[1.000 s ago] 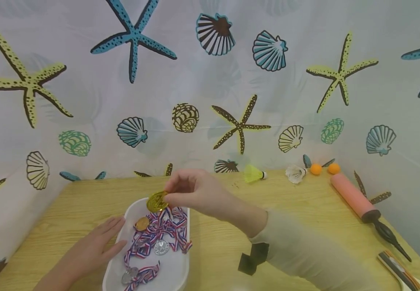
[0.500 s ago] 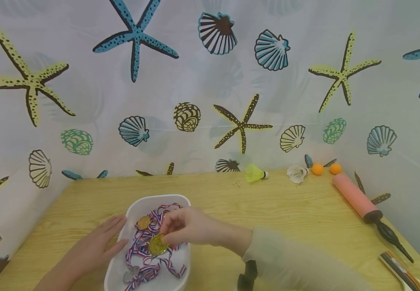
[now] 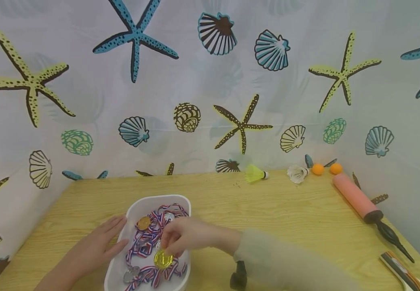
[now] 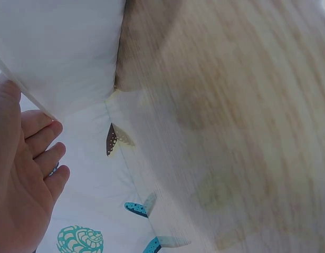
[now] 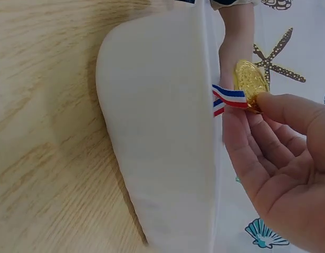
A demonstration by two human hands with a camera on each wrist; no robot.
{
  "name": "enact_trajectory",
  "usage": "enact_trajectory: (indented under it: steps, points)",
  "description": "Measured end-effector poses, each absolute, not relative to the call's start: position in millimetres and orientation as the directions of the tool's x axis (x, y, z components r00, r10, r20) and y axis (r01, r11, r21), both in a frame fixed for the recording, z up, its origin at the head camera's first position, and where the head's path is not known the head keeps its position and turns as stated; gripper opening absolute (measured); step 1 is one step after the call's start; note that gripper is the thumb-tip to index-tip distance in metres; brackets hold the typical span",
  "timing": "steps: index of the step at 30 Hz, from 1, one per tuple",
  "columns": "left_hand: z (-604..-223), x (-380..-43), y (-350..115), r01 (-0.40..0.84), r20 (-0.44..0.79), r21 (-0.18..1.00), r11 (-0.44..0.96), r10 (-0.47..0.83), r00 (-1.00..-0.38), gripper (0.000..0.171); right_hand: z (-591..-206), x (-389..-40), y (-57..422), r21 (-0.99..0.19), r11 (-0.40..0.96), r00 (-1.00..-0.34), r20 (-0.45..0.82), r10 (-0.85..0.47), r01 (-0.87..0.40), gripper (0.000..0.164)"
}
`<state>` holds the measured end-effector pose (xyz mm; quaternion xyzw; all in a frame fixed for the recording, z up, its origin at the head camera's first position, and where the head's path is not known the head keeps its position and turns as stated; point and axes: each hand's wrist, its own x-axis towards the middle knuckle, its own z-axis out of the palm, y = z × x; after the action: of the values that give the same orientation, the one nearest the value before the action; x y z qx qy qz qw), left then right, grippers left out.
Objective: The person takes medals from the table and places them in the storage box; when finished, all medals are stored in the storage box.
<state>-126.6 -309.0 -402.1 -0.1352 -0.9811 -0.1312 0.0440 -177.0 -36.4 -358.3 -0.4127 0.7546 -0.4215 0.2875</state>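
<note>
My right hand [image 3: 191, 234] pinches a gold medal [image 3: 163, 259] between thumb and fingers, over the near half of a white plastic tub [image 3: 133, 212]. A red, white and blue ribbon [image 5: 228, 97] trails from that medal at the tub's rim in the right wrist view. Inside the tub lie tangled striped ribbons [image 3: 146, 249], a bronze-coloured medal [image 3: 144, 223] and silver medals, one a silver medal [image 3: 131, 275] at the near left. My left hand [image 3: 89, 250] rests against the tub's left side, fingers extended along the rim; the left wrist view shows its palm [image 4: 25, 195] facing the wall.
Along the table's back edge lie a yellow shuttlecock [image 3: 255, 173], a white shuttlecock [image 3: 297, 174] and two orange balls, one orange ball [image 3: 317, 169] beside the other. A pink hand pump [image 3: 357, 198] lies at right, with a striped flat object [image 3: 402, 270] nearer. A shell-patterned cloth [image 3: 202, 81] hangs behind.
The right hand has carried the gold medal from the tub's far end down toward its near half. Ribbons have shifted with it. The left hand has stayed at the tub's side.
</note>
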Motion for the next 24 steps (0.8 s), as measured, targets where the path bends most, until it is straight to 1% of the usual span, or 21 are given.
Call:
enact_trajectory:
  steps: [6,9,13,17,24]
  points:
    - [-403,-127,-309,0.286,0.134,0.244,0.927,0.260,-0.956,0.065,-368,-179,-49,-0.793,0.358,-0.439,-0.129,-0.889,-0.493,0.006]
    - [-403,-127,-309,0.284,0.135,0.244,0.927,0.257,-0.957,0.065,-369,-177,-55,-0.698,0.391,-0.412,-0.150,-0.899,-0.600,0.007]
    - [-405,-127,-311,0.294,0.153,0.242,0.925,0.263,-0.952,0.065,-373,-176,-65,-0.571,0.397,-0.379,-0.157,-0.912,-0.719,0.009]
    - [-406,-127,-311,0.300,0.161,0.240,0.923,0.267,-0.950,0.064,-380,-175,-74,-0.500,0.422,-0.394,-0.167,-0.904,-0.756,0.011]
    - [-405,-126,-311,0.303,0.160,0.234,0.924,0.271,-0.949,0.064,-390,-171,-84,-0.416,0.545,-0.494,-0.233,-0.838,-0.728,0.011]
